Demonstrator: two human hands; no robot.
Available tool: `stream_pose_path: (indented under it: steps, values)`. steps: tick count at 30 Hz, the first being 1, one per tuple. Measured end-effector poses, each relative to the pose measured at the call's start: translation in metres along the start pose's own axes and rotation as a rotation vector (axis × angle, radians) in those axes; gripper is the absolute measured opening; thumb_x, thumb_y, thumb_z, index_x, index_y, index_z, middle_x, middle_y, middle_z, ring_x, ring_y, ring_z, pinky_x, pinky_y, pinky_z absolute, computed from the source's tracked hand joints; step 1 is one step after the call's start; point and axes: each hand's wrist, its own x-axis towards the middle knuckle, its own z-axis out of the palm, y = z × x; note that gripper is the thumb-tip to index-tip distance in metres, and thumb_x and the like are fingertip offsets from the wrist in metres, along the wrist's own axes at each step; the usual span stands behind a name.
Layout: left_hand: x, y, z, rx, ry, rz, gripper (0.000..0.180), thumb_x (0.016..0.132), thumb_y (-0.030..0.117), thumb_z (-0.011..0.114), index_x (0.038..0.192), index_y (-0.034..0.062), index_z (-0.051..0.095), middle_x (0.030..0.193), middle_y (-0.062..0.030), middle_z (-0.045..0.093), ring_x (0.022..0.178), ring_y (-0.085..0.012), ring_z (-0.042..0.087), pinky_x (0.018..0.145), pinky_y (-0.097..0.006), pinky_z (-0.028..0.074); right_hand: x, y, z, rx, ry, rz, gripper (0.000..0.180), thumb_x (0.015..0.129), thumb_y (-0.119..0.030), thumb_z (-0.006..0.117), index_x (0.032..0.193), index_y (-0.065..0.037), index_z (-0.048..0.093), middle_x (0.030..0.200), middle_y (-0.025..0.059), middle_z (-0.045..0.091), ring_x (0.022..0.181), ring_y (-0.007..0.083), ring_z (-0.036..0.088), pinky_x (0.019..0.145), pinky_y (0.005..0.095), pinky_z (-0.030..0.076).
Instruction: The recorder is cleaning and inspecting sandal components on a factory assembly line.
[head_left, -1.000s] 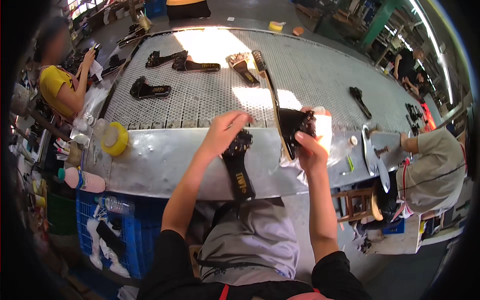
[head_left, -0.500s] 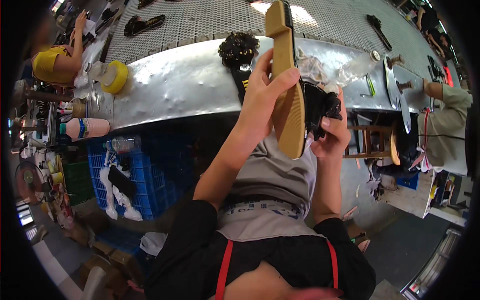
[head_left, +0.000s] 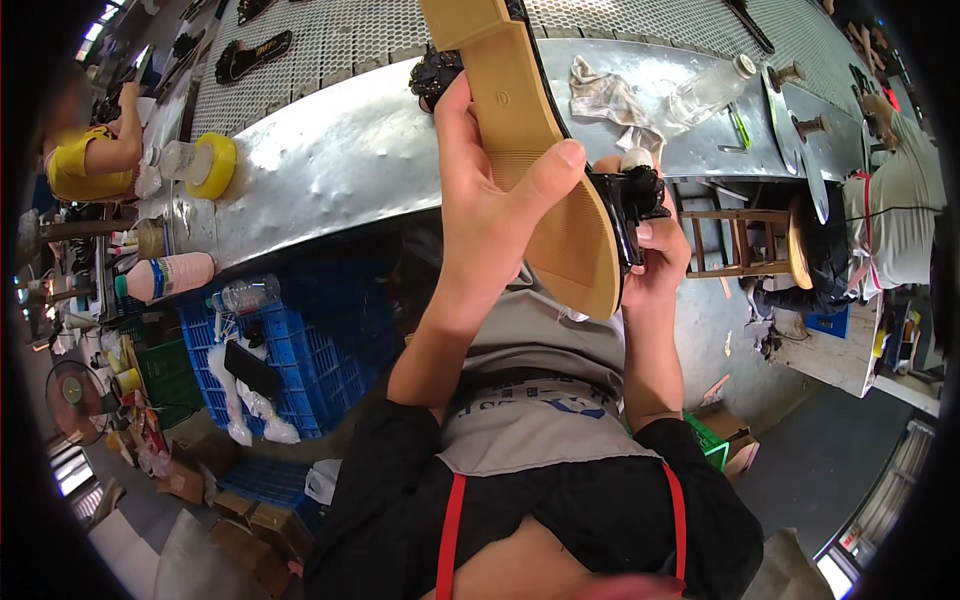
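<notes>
The sandal [head_left: 575, 255] is held over the near edge of the bench [head_left: 330, 125], tilted, with its tan sole [head_left: 515, 95] facing the camera and its heel [head_left: 465, 20] reaching above the bench. The left hand [head_left: 480, 205] is partly closed around the sole: the thumb lies across it and the fingers go behind. The right hand [head_left: 658, 258], at the same edge of the bench, is curled on the black strap [head_left: 630, 205]; some fingers are hidden, so I cannot tell how tightly it holds. On the bench lies a second sandal [head_left: 435, 75], partly covered. On the bench's right part are a rag [head_left: 605, 95], a clear bottle [head_left: 705, 95] and a green tool [head_left: 740, 125]. On its left end is a yellow roll [head_left: 222, 165].
</notes>
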Motion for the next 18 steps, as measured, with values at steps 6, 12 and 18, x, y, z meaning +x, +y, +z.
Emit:
stream_pose_path:
  steps: [6, 12, 18]
  values:
    - [-0.003, -0.005, -0.028, -0.189, 0.035, -0.271, 0.040, 0.097, 0.023, 0.067, 0.127, 0.0009, 0.053, 0.104, -0.0045, 0.064, 0.086, -0.0112, 0.065, 0.076, -0.028, 0.056, -0.028, 0.000, -0.013, 0.064, 0.033, 0.214, 0.049, 0.072, -0.001, 0.055, 0.120, 0.001, 0.045, 0.111, 0.0195, 0.062, 0.042, 0.0023, 0.038, 0.035, 0.0156, 0.031]
    - [-0.047, -0.024, -0.041, -0.106, 0.181, -0.333, 0.029, 0.100, 0.023, 0.063, 0.120, 0.0033, 0.055, 0.096, -0.0032, 0.064, 0.077, -0.0087, 0.064, 0.066, -0.025, 0.055, -0.078, 0.010, -0.025, 0.251, 0.211, 0.429, 0.054, 0.078, 0.002, 0.049, 0.131, -0.002, 0.045, 0.088, 0.0100, 0.061, 0.045, 0.0027, 0.034, 0.035, 0.0165, 0.024]
    - [-0.063, -0.026, -0.047, 0.006, 0.238, -0.141, 0.021, 0.103, 0.019, 0.055, 0.118, 0.0047, 0.053, 0.088, -0.0059, 0.063, 0.064, -0.0162, 0.066, 0.060, -0.028, 0.058, -0.090, 0.018, -0.019, 0.106, 0.348, 0.438, 0.052, 0.083, -0.003, 0.052, 0.135, -0.002, 0.047, 0.092, 0.0067, 0.062, 0.048, 0.0011, 0.036, 0.038, 0.0151, 0.024]
